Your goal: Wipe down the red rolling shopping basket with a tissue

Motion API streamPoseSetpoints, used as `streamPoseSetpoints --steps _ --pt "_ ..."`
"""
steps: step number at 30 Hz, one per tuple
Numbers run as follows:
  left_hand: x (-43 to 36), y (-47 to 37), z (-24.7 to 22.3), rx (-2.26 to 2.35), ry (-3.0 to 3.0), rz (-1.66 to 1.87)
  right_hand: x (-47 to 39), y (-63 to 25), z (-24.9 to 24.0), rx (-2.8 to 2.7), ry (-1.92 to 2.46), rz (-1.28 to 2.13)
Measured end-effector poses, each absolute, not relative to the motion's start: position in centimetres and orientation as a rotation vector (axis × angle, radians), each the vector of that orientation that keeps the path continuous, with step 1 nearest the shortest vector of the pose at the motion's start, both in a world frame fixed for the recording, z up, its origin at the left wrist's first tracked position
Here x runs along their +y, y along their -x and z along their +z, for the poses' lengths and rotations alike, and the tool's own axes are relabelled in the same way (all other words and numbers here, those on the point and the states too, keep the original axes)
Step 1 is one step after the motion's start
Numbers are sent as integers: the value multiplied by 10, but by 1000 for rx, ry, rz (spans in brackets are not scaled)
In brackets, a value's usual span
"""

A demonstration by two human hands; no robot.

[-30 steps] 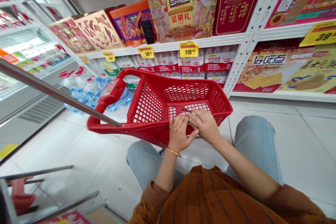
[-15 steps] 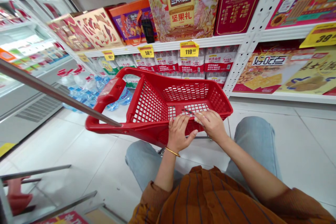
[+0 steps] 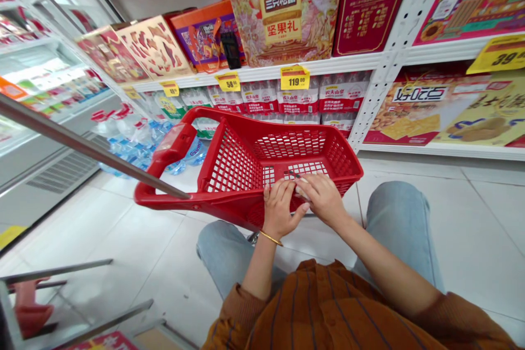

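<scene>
The red plastic shopping cart (image 3: 241,197) stands sideways before my knees, its perforated basket tilted in view. My left hand (image 3: 279,209) is hooked over the near rim, fingers bent to the inner side and thumb stretched out to the right along the outside. Close beside it, my right hand (image 3: 325,197) is closed at the same rim. A small whitish thing (image 3: 301,192) shows under its fingers; it is mostly hidden and I cannot tell its kind. The fingers of both hands nearly touch.
Boxed nut gifts (image 3: 283,16) line the shelf ahead, above packs of bottled water (image 3: 297,99). Large bottles (image 3: 135,142) stand on the floor at left. A metal pole (image 3: 82,142) crosses the cart handle. Metal bars (image 3: 57,270) lie lower left.
My right hand has slid left along the near rim, closer to my left hand, with the whitish thing still under its fingers. My left hand and the cart have barely moved.
</scene>
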State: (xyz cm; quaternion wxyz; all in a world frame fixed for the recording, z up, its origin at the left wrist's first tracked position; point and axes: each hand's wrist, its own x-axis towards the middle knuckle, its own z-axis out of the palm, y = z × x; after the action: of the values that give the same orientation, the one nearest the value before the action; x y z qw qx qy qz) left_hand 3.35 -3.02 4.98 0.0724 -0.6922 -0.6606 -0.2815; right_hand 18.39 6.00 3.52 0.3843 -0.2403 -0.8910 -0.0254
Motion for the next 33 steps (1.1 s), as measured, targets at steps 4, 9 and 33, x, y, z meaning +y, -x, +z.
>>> streamPoseSetpoints --steps 4,9,33 --pt "-30 -31 49 -1979 2112 -846 65 -185 36 -2282 649 -144" --pt "-29 -27 47 -1980 2124 -856 76 -205 34 -2299 704 -148" --pt "-34 -14 50 -2009 2134 -830 73 -225 29 -2246 803 -184"
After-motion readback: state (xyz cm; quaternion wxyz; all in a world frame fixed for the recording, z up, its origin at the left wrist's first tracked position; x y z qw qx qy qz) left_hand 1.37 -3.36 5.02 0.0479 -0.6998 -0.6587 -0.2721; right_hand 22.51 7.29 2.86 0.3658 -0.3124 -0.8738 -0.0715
